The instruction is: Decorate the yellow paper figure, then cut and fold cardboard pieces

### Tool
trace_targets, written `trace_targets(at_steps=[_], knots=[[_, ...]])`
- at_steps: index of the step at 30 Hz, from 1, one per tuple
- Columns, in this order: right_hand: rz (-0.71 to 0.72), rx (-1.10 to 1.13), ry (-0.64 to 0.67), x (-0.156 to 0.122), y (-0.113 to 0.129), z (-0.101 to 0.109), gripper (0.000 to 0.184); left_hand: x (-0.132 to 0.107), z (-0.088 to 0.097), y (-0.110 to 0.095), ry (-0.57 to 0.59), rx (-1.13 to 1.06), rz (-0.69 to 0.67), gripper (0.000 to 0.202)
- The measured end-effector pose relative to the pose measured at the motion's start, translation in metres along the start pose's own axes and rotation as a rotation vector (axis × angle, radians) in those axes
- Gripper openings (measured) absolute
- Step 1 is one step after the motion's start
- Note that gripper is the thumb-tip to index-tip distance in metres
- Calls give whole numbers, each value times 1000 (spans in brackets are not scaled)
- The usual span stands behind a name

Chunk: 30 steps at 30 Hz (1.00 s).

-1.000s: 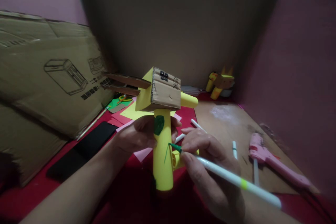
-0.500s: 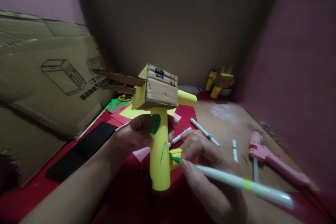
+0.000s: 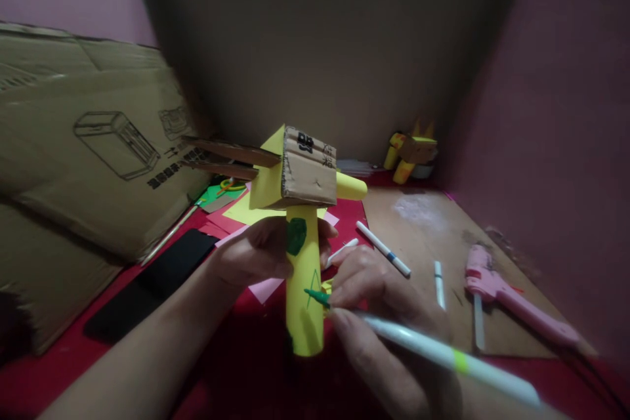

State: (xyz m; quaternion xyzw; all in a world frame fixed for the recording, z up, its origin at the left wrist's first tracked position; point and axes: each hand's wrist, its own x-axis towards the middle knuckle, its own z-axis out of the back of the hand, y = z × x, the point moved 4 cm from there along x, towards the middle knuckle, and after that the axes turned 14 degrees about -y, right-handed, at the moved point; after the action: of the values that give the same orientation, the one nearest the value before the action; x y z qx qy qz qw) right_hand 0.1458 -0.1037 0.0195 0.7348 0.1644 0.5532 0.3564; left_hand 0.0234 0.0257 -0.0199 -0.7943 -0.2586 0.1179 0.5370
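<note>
My left hand [image 3: 256, 252] is wrapped round the upper part of a yellow paper tube [image 3: 305, 315], one leg of a craft figure with a cardboard block body [image 3: 309, 175] and flat cardboard strips [image 3: 231, 157] sticking out to the left. The tube carries a dark green blot and thin green lines. My right hand [image 3: 378, 321] pinches a white marker with a green tip [image 3: 433, 354]. Its tip touches the tube about halfway down, at the green lines.
A pink glue gun [image 3: 512, 305] lies on the brown board at right, with loose white markers [image 3: 384, 249] beside it. A second yellow and cardboard figure [image 3: 411, 157] stands at the back. Coloured paper sheets [image 3: 246, 210] and a large cardboard box [image 3: 73, 164] lie to the left.
The marker tip has shifted left across the tube, and more green lines show there. The figure has tilted slightly in my left hand.
</note>
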Motion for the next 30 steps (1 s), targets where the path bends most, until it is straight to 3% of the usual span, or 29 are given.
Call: trace_targets(at_steps=[15, 22, 30], knots=[[-10, -82, 53, -4, -4, -2, 10, 0, -9, -5, 17, -14, 30, 51], [-6, -122, 82, 1, -4, -2, 11, -1, -4, -4, 9, 19, 21, 54], [-49, -53, 22, -1, -5, 2, 11, -2, -4, -6, -10, -33, 15, 45]])
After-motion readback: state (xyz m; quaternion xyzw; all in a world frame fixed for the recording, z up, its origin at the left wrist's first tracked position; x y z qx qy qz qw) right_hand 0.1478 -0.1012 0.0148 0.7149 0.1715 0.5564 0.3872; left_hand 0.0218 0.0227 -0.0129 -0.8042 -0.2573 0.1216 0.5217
